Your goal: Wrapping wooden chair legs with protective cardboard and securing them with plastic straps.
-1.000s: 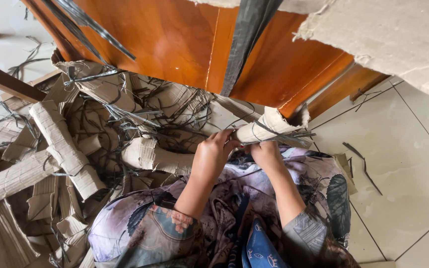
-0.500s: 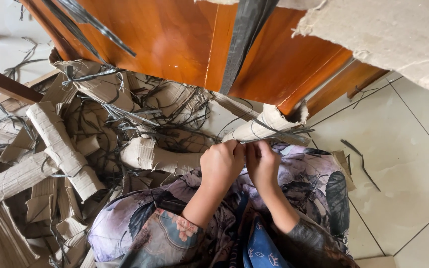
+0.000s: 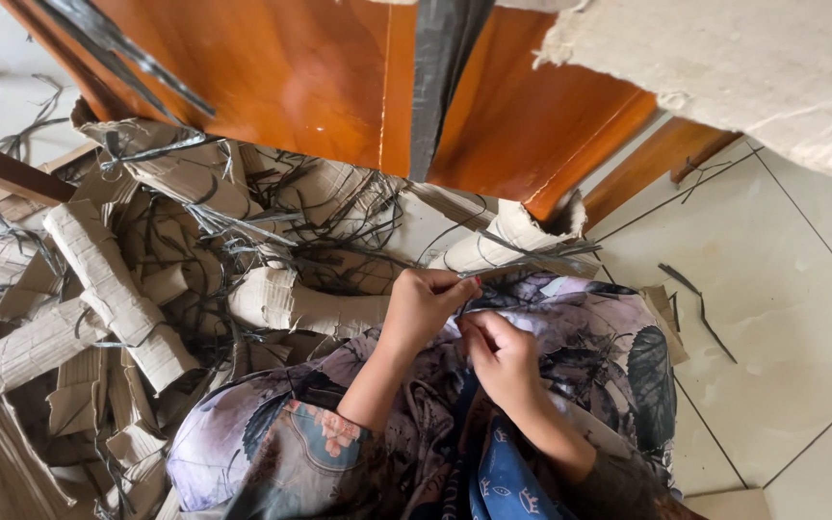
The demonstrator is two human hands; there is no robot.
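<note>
Now the left hand and right hand have drawn back onto the floral-print lap; fingers pinched on a thin grey strip, the rolled brown cardboard tube left lying beyond.

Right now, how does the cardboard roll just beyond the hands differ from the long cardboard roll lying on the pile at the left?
The cardboard roll beyond the hands is pale, short and torn open at its far end; the long roll on the left is browner, longer and flattened, with creases across it. The first lies by the wooden door, with dark strips over it; the second rests on the pile. Both are corrugated cardboard.
</note>
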